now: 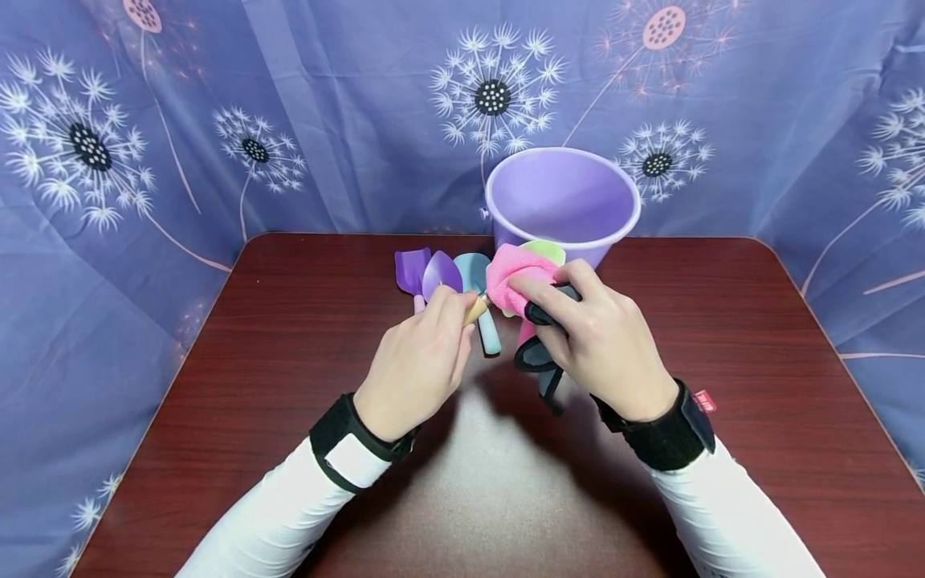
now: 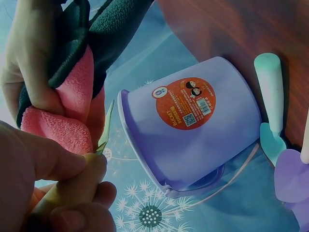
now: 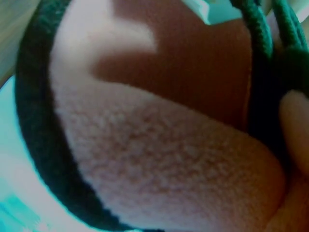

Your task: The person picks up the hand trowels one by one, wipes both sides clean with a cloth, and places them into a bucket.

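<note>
Dandelion-print fabric point(image 1: 376, 120) backs our table point(image 1: 289, 345). Our left hand point(image 1: 417, 361) grips the green trowel point(image 1: 547, 250) by its handle; our right hand point(image 1: 610, 337) pinches the pink cloth point(image 1: 515, 273) over its blade, seemingly mid-wipe. Three tools point(image 1: 442, 271) lie near the bucket point(image 1: 564, 197), perhaps unwiped. Only the left wrist view shows the bucket's label point(image 2: 187, 104).

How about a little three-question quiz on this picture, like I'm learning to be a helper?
1. Which hand holds the pink cloth?
2. True or false: the purple bucket is upside down.
3. Fill in the blank: the left hand grips a tool by its ____.

Key:
1. The right hand.
2. False; the purple bucket stands upright, its mouth facing up.
3. Handle.
</note>
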The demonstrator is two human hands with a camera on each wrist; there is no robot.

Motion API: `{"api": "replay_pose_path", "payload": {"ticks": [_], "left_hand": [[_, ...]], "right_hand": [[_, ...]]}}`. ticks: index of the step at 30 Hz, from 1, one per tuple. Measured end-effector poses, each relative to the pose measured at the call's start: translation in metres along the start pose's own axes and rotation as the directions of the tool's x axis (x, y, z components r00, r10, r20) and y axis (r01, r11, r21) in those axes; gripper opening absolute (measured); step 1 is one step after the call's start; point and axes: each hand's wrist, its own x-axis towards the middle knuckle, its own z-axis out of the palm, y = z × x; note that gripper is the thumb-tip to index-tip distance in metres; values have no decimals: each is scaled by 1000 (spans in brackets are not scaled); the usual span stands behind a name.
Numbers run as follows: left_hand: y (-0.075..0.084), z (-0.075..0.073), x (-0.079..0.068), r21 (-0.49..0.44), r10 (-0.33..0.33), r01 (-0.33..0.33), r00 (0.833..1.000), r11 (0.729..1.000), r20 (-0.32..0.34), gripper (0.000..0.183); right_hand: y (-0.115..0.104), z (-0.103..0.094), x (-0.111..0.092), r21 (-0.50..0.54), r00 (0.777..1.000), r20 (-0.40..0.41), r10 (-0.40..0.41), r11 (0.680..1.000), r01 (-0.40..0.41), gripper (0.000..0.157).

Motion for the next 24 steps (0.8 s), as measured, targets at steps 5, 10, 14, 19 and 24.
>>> {"api": "replay_pose_path", "payload": {"ticks": [5, 10, 14, 19, 24], "left_hand": [[0, -1, 0, -3, 0, 0, 1000, 1000, 4, 29], [-1, -2, 0, -13, 1, -1, 1000, 1000, -7, 29], [-2, -3, 0, -20, -6, 6, 1000, 1000, -21, 28], [-4, -4, 0, -26, -15, 14, 1000, 1000, -27, 30], [-5, -5, 0, -29, -22, 21, 999, 999, -26, 31]], "right_hand": [[5, -4, 0, -24, 999, -8, 36, 999, -36, 40], [10, -7, 0, -63, 996, -4, 85, 994, -86, 42], [15, -9, -1, -97, 993, -12, 121, 988, -122, 43], [19, -9, -1, -121, 987, -47, 156, 979, -161, 42], [20, -10, -1, -134, 979, -79, 189, 971, -198, 40]]}}
